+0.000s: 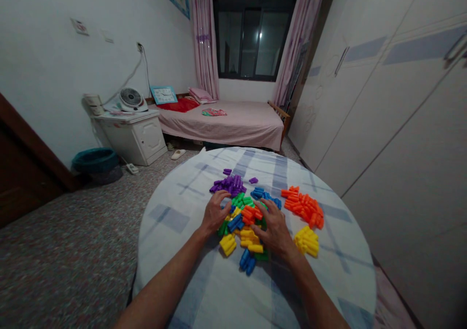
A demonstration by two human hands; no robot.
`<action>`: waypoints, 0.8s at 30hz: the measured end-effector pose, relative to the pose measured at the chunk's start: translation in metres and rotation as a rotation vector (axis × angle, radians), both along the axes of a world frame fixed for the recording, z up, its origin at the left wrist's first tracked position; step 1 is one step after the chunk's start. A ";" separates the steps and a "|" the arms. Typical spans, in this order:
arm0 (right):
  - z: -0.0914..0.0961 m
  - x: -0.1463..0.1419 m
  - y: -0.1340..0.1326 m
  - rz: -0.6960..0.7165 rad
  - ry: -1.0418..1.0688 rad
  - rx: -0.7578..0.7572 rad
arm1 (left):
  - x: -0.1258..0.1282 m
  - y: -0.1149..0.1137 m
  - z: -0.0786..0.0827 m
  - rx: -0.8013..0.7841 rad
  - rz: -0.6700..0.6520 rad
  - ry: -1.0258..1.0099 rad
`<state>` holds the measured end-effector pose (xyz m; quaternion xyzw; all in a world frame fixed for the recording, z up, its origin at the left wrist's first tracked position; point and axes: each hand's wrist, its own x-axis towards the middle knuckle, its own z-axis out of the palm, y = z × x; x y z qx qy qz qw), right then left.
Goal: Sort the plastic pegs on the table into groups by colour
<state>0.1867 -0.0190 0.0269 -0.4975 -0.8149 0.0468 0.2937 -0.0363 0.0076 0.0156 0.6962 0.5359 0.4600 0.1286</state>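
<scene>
Left hand (216, 213), right hand (273, 231), pegs (248, 216) criss-crossed

**Glossy plastic on matt cloth**

Moulded plastic pegs (301, 205): smooth, with a soft gloss, in purple, blue, green, orange and yellow. Worktop cloth (171, 270): matt woven fabric with a checked pattern. Wardrobe doors (383, 110): smooth, faintly sheened panels, each with a slim metal handle (342, 61). Bed cover (233, 124): soft matt cloth. Curtains (203, 37): thin cloth with a slight sheen. Door (22, 163): dark brown wood, apparently satin-finished. Floor covering (73, 261): rough-looking and speckled, wholly matt.
</scene>
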 end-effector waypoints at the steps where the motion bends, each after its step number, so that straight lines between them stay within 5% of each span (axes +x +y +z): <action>1: 0.002 -0.002 0.004 0.028 -0.031 -0.031 | -0.005 0.003 -0.007 -0.003 0.056 -0.013; 7: 0.010 -0.016 0.022 0.181 -0.085 -0.174 | -0.021 0.015 -0.036 -0.088 0.148 -0.053; 18: 0.014 -0.019 0.024 0.172 -0.146 -0.067 | -0.020 0.017 -0.033 -0.127 0.165 0.005; 24: 0.009 0.012 0.043 0.040 0.024 0.017 | -0.019 0.015 -0.029 -0.144 0.173 0.003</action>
